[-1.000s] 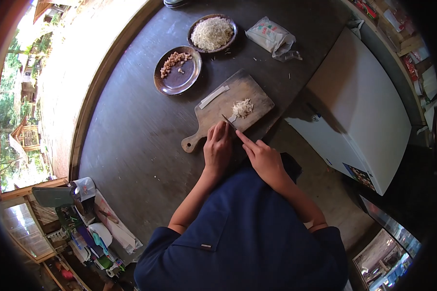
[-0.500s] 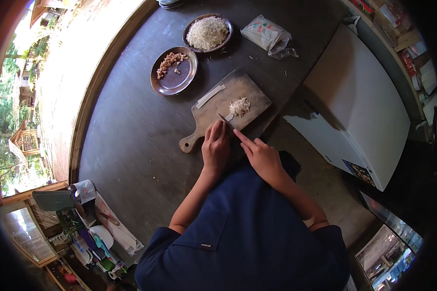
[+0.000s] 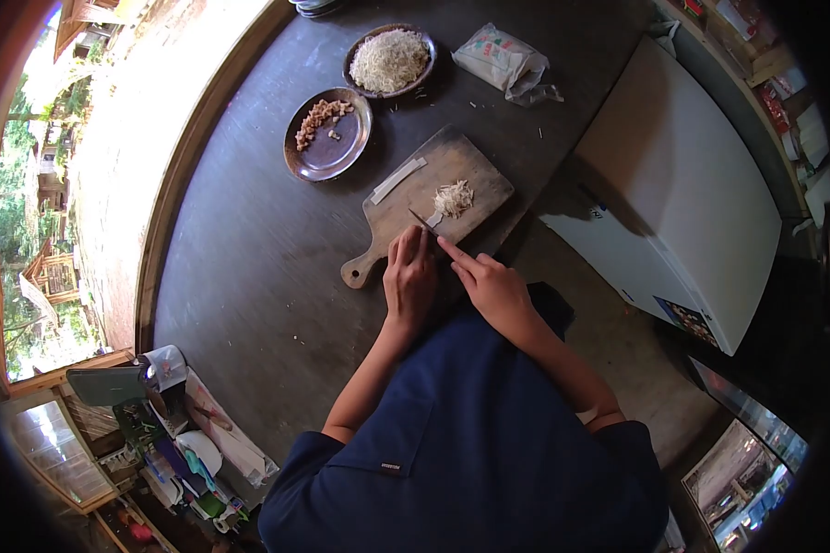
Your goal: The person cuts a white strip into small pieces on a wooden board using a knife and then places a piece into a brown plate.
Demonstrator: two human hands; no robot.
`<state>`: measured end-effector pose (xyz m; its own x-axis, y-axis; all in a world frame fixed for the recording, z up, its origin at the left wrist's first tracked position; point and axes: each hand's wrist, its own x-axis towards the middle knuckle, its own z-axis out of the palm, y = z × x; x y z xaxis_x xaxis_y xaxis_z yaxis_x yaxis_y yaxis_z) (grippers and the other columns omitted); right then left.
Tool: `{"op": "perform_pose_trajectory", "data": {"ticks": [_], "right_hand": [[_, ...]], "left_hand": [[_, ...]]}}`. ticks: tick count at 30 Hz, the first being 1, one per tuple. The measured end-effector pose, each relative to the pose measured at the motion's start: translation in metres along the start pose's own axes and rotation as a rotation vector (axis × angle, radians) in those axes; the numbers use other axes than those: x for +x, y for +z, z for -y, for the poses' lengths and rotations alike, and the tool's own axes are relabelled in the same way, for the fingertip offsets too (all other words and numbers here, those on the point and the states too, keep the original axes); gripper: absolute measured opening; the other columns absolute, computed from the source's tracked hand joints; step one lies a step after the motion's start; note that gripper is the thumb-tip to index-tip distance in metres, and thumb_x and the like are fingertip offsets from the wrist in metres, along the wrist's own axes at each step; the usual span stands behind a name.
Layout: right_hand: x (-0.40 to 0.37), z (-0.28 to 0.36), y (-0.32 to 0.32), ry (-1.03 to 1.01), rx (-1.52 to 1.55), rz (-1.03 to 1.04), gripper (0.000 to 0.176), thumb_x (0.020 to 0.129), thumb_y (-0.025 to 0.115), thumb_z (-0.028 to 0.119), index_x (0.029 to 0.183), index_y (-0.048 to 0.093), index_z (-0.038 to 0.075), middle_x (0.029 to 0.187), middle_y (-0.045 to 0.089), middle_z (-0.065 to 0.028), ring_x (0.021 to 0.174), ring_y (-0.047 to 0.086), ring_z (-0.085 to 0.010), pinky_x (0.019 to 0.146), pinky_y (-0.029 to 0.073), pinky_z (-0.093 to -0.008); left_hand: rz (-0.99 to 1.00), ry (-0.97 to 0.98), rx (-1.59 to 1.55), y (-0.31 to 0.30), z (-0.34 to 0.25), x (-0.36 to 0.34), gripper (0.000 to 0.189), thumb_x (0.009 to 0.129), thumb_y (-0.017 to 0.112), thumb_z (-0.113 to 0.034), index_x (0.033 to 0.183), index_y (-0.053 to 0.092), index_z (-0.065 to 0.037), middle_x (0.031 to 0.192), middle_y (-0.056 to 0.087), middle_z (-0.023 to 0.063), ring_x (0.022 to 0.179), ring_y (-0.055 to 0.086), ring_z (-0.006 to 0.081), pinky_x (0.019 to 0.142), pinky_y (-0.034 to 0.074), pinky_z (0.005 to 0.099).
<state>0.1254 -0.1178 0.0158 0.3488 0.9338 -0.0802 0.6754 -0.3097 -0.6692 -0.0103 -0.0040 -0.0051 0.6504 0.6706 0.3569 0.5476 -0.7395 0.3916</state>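
Observation:
My right hand (image 3: 496, 290) is closed on a small knife (image 3: 420, 219), its index finger stretched along the blade and the handle hidden in the palm. Beside it, my left hand (image 3: 410, 274) has its fingers curled over the near edge of the wooden cutting board (image 3: 475, 164), pressing a pale flat strip (image 3: 434, 220) whose far end shows by the blade. Just beyond the blade lies a small heap of thin pale shreds (image 3: 454, 198). Another pale strip (image 3: 398, 181) rests along the board's left edge.
Past the board stand a brown plate (image 3: 341, 163) with small brown cubes and a bowl (image 3: 431, 74) heaped with pale shreds. A plastic-wrapped packet (image 3: 500, 57) lies to their right. A white chest freezer (image 3: 701, 194) flanks the dark table (image 3: 240, 240); utensils (image 3: 189, 452) crowd the lower left.
The knife tip and my right index finger have shifted slightly left, toward my left hand. The whole view has moved a little; the strips and shreds look much the same.

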Motion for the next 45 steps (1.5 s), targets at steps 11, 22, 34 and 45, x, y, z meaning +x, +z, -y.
{"op": "perform_pose_trajectory", "data": {"ticks": [11,22,34,45], "right_hand": [[0.000,-0.001,-0.002,0.015,0.018,0.026,0.051,0.109,0.055,0.036,0.158,0.046,0.047,0.084,0.066,-0.0161,0.070,0.072,-0.0402,0.063,0.062,-0.0509],[-0.010,0.000,-0.011,0.055,0.017,0.092,0.051,0.109,0.056,0.036,0.158,0.046,0.046,0.085,0.067,-0.0160,0.072,0.073,-0.0407,0.064,0.062,-0.0512],[-0.008,0.004,-0.011,0.044,-0.031,0.077,0.051,0.109,0.057,0.035,0.157,0.047,0.047,0.084,0.066,-0.0142,0.072,0.072,-0.0390,0.063,0.062,-0.0502],[-0.016,0.003,-0.015,0.042,-0.016,0.075,0.052,0.109,0.057,0.034,0.158,0.047,0.047,0.085,0.065,-0.0142,0.068,0.072,-0.0388,0.060,0.061,-0.0496]], "left_hand": [[0.001,0.022,0.015,0.003,0.005,-0.004,0.049,0.082,0.071,0.000,0.130,0.068,0.004,0.135,0.064,0.0153,0.125,0.062,0.0346,0.100,0.057,0.0406],[0.021,-0.007,0.006,0.002,0.004,-0.004,0.051,0.081,0.072,0.000,0.132,0.068,0.004,0.135,0.064,0.0149,0.126,0.062,0.0336,0.103,0.056,0.0396],[0.011,-0.009,0.003,0.002,0.003,-0.004,0.050,0.080,0.073,0.000,0.130,0.068,0.005,0.134,0.064,0.0146,0.125,0.062,0.0331,0.102,0.056,0.0394],[0.008,-0.030,-0.022,0.002,0.002,-0.004,0.047,0.081,0.072,0.001,0.128,0.069,0.005,0.135,0.064,0.0150,0.124,0.063,0.0350,0.104,0.055,0.0414]]}}
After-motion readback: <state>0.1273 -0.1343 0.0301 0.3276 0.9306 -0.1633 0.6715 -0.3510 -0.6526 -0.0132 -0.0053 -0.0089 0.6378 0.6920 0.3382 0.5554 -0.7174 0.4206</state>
